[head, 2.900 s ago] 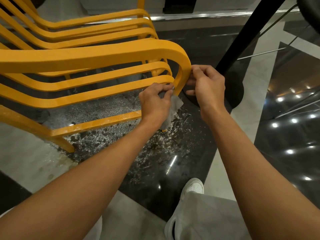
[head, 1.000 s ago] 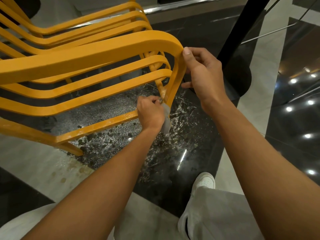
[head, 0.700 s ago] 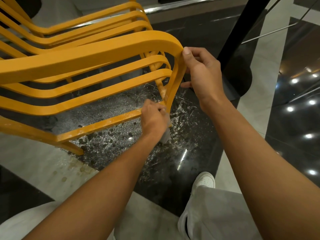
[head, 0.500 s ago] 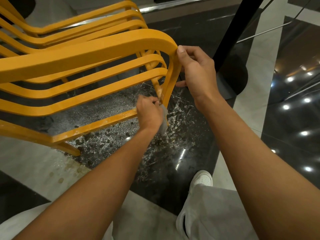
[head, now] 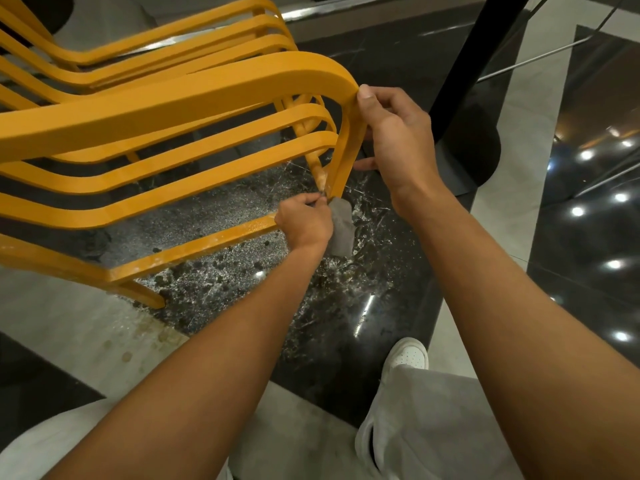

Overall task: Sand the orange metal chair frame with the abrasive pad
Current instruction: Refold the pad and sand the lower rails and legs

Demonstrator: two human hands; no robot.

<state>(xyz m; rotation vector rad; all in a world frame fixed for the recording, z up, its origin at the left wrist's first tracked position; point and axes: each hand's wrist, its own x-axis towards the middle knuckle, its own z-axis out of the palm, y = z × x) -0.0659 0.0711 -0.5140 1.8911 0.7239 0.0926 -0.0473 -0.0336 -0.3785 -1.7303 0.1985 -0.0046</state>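
- Gripping the grey pad (head: pixel 342 230) between curled fingers and thumb, the left hand (head: pixel 304 225) holds it against the lower part of the front leg (head: pixel 343 161) of the orange chair (head: pixel 194 95), just above the low side rail (head: pixel 194 245).
- The pad hangs below and to the right of the fist, and its upper edge touches the leg.
- The left hand sits at almost the same height as half a second ago. About three seconds ago it was higher, near the ends of the slats.
- The right hand (head: pixel 398 140) wraps the bend where the armrest turns down into the leg, with the thumb on top and the fingers curled behind. This grip matches the last second.
- The chair stands on a dark glossy floor (head: pixel 346 306), speckled with pale dust under the leg.
- A white shoe (head: pixel 408 353) and a grey trouser leg (head: pixel 433 427) show at the lower right.
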